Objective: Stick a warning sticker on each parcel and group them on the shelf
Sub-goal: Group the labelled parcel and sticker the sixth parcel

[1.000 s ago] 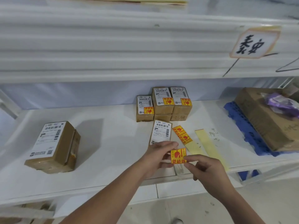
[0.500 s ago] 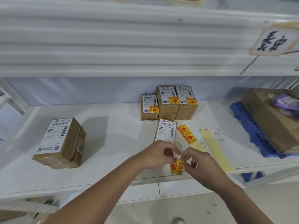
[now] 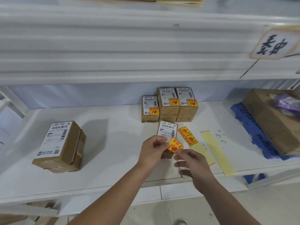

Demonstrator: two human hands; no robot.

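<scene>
the person holds a yellow-and-red warning sticker (image 3: 175, 146) between both hands, just above the near end of a small brown parcel (image 3: 167, 133) lying on the white shelf (image 3: 113, 143). the left hand (image 3: 152, 151) pinches the sticker's left edge with thumb and forefinger; the right hand (image 3: 191, 161) nips its lower right corner, the other fingers spread loosely. holding it by two edges probably keeps the sticky face taut and off the skin, so it can be laid flat without creasing.

the sticker is tilted, its long axis running from lower left to upper right, not yet square with the parcel. the parcel's long axis runs away from the person, its white shipping label facing up and the bare lower part nearest the hands. whether the sticker already touches the box cannot be told, since the hands cover that edge.

just right of the parcel lies a strip with two more stickers (image 3: 188, 136), and beside it an emptied yellow backing strip (image 3: 217, 153). behind, three stickered parcels (image 3: 170, 103) stand grouped at the back of the shelf. a larger parcel (image 3: 60, 143), well apart to the left, shows no sticker.
</scene>
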